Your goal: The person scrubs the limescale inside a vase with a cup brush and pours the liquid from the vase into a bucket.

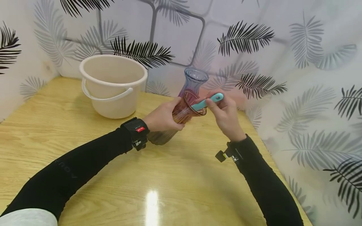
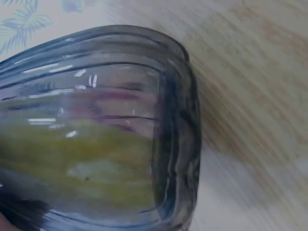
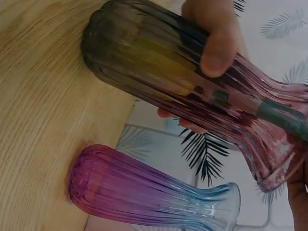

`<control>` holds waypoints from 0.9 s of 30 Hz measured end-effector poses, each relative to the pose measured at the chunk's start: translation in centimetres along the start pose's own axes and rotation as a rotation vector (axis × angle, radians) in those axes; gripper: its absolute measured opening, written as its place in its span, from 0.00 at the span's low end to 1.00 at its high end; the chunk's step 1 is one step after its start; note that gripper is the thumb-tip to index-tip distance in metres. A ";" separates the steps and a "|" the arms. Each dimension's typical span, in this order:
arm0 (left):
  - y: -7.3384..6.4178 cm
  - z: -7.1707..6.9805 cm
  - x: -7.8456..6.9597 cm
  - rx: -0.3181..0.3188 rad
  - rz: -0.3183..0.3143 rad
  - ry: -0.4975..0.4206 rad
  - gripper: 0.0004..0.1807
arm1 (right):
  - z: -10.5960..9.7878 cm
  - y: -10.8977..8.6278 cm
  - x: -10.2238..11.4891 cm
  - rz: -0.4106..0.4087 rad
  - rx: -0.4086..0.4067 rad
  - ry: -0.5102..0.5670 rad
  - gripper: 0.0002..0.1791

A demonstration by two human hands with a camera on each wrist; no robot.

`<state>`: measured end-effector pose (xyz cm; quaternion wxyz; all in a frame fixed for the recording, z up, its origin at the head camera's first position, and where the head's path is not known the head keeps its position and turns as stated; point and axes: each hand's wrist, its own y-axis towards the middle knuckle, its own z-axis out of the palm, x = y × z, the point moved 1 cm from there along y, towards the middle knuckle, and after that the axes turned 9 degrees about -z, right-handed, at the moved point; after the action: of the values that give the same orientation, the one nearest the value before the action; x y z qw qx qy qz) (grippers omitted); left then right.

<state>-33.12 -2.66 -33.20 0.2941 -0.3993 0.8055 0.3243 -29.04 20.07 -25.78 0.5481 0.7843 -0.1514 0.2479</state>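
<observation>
My left hand [image 1: 162, 116] grips a ribbed glass vase [image 1: 161, 137], pinkish at the flared mouth and grey toward the base. The vase is tilted, mouth toward my right hand [image 1: 226, 116]. That hand pinches the turquoise handle [image 1: 205, 103] of a cleaning brush, which runs in through the mouth. Through the glass in the right wrist view, a yellow brush head [image 3: 159, 60] shows inside the body. The left wrist view is filled by the vase's base end [image 2: 178, 134]. Whether the base touches the table, I cannot tell.
Behind my hands a second glass vase [image 3: 130, 185], purple-pink below and blue at the mouth, stands upright on the wooden table [image 1: 169, 175]. A cream bucket [image 1: 113, 103] with its handle down is at the back left. Leaf-patterned sheeting [image 1: 282, 78] borders the table.
</observation>
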 end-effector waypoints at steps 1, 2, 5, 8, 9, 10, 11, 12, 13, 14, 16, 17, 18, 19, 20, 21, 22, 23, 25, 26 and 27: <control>0.0 0.0 0.0 0.001 -0.008 0.002 0.42 | 0.3 0.0 -0.3 -0.010 0.023 -0.019 0.03; 0.0 0.1 0.0 -0.001 -0.015 0.007 0.42 | 0.5 0.0 -0.4 -0.018 0.045 -0.036 0.04; 0.1 0.1 0.0 -0.010 -0.032 0.011 0.43 | 0.3 0.3 0.0 -0.045 0.056 -0.068 0.05; 0.0 0.1 -0.1 -0.005 -0.037 0.014 0.43 | -1.1 0.7 1.4 -0.060 -0.001 -0.050 0.07; 0.0 0.1 -0.3 0.001 -0.043 0.022 0.44 | -1.7 0.8 2.1 -0.064 -0.025 -0.032 0.06; 0.0 0.1 -0.4 0.010 -0.049 0.029 0.45 | -2.3 1.0 2.8 -0.068 -0.054 -0.017 0.06; 0.0 0.2 -0.6 0.020 -0.051 0.039 0.45 | -2.9 1.1 3.4 -0.078 -0.078 -0.017 0.06; 0.1 0.1 -0.7 0.029 -0.058 0.052 0.46 | -3.3 1.3 4.0 -0.079 -0.089 0.014 0.05; 0.1 0.1 -0.8 0.040 -0.063 0.060 0.46 | -3.6 1.5 4.6 -0.083 -0.097 0.025 0.04; 0.1 0.0 -0.8 0.046 -0.064 0.072 0.46 | -3.8 1.7 5.0 -0.088 -0.095 0.038 0.04; 0.2 -0.2 -0.8 0.043 -0.060 0.072 0.45 | -3.8 2.1 5.3 -0.093 -0.078 0.039 0.03; 0.1 -0.3 -0.6 0.035 -0.060 0.064 0.46 | -3.7 2.3 5.1 -0.091 -0.067 0.037 0.03; 0.1 -0.4 -0.5 0.025 -0.063 0.048 0.46 | -3.5 2.4 4.9 -0.086 -0.054 0.031 0.03; 0.0 -0.6 -0.4 0.014 -0.063 0.028 0.47 | -3.2 2.6 4.6 -0.078 -0.036 0.015 0.03; -0.1 -0.6 -0.3 0.005 -0.065 0.010 0.48 | -3.0 2.6 4.2 -0.061 -0.013 0.000 0.03; -0.2 -0.7 -0.2 -0.002 -0.064 -0.007 0.48 | -2.7 2.6 3.7 -0.045 0.015 -0.053 0.02; -0.2 -0.7 -0.1 -0.002 -0.059 -0.018 0.48 | -2.3 2.6 3.2 -0.025 0.054 -0.074 0.02; -0.3 -0.6 0.0 0.000 -0.053 -0.024 0.48 | -1.8 2.5 2.5 -0.005 0.099 -0.089 0.03; -0.3 -0.4 0.0 0.012 -0.035 -0.027 0.47 | -1.0 2.2 1.4 0.029 0.181 -0.111 0.04; -0.3 -0.3 0.0 0.017 -0.027 -0.029 0.46 | -0.7 2.0 0.9 0.043 0.214 -0.107 0.05; -0.3 -0.2 0.0 0.022 -0.020 -0.031 0.46 | -0.4 1.9 0.5 0.052 0.237 -0.099 0.05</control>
<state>-32.91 -2.95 -33.15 0.3140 -0.3992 0.8003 0.3185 -29.71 19.80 -23.93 0.4368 0.8508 -0.1680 0.2391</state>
